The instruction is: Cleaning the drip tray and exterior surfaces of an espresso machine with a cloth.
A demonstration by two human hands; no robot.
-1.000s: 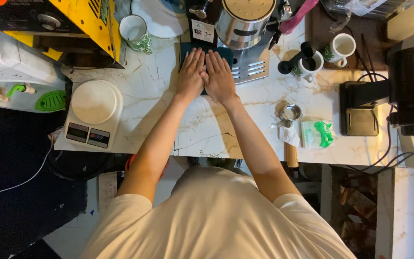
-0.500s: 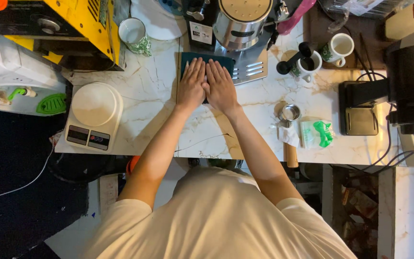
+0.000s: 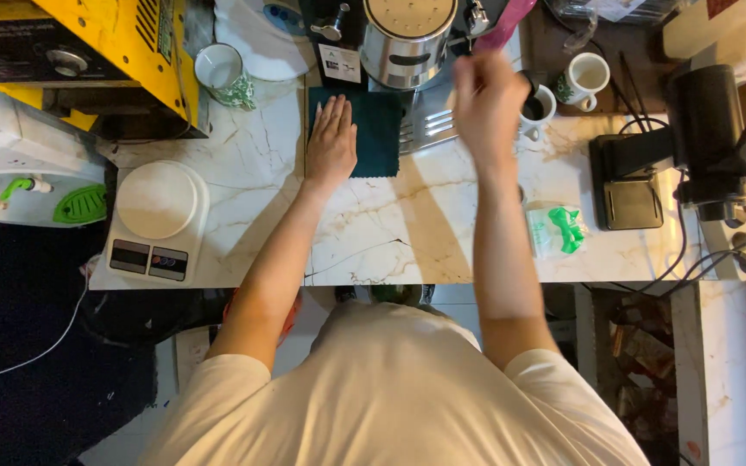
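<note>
A second ago both hands were lying side by side, palms down, near the top centre of the frame; now only the left hand [image 3: 331, 136] is pressing flat, fingers [image 3: 335, 110] spread open and gripping nothing, on the left half of the dark green cloth [image 3: 377, 129], which is lying on the marble desk [image 3: 390, 233] just in front of the steel espresso machine [image 3: 407, 34]. The right hand [image 3: 487, 99] is lifting away toward the upper right, blurred, so I cannot tell whether its fingers are closing on anything. That is leaving the cloth's right half uncovered. The hand is moving close to two white mugs [image 3: 586, 79] and the machine's metal drip grate [image 3: 429, 129], a crowded strip. More open marble is lying lower down, between the white kitchen scale [image 3: 157, 220] at left and the green clip [image 3: 570, 229] and black grinder [image 3: 692, 138] at right, up to the desk's near edge.
</note>
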